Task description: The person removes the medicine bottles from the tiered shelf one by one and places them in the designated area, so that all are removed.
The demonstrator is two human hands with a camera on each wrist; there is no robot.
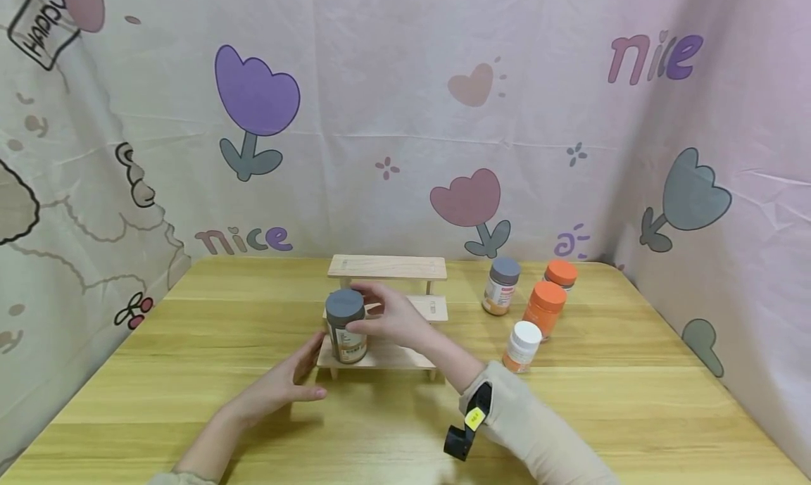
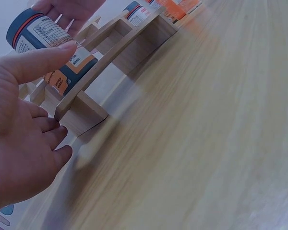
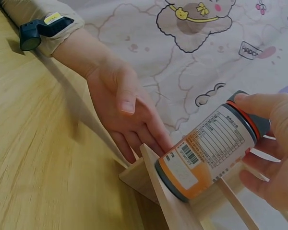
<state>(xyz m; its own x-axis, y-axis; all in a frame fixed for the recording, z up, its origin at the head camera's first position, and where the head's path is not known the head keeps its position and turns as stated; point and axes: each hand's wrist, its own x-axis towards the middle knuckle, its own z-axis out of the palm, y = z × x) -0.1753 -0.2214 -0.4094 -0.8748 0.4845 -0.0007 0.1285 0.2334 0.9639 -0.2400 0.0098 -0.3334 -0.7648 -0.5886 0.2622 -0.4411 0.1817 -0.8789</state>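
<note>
A dark grey-lidded supplement bottle [image 1: 347,330] stands upright at the left end of the lowest step of a three-tier wooden rack [image 1: 395,358]. My right hand [image 1: 395,318] grips it near the lid; in the right wrist view the thumb [image 3: 254,103] lies at the neck and the fingers are behind. Beside the rack's left end is my left hand [image 1: 285,388], its thumb extended and holding nothing. In the left wrist view its fingertips [image 2: 62,132] are at the end of the lowest board, seemingly touching it. Bare boards show on the upper two tiers.
Right of the rack stand another grey-lidded bottle [image 1: 501,288], an orange bottle [image 1: 543,309], an orange-lidded bottle [image 1: 560,272] partly hidden behind it, and a small white-lidded bottle [image 1: 522,345]. A printed curtain [image 1: 380,119] hangs behind the wooden table [image 1: 608,414].
</note>
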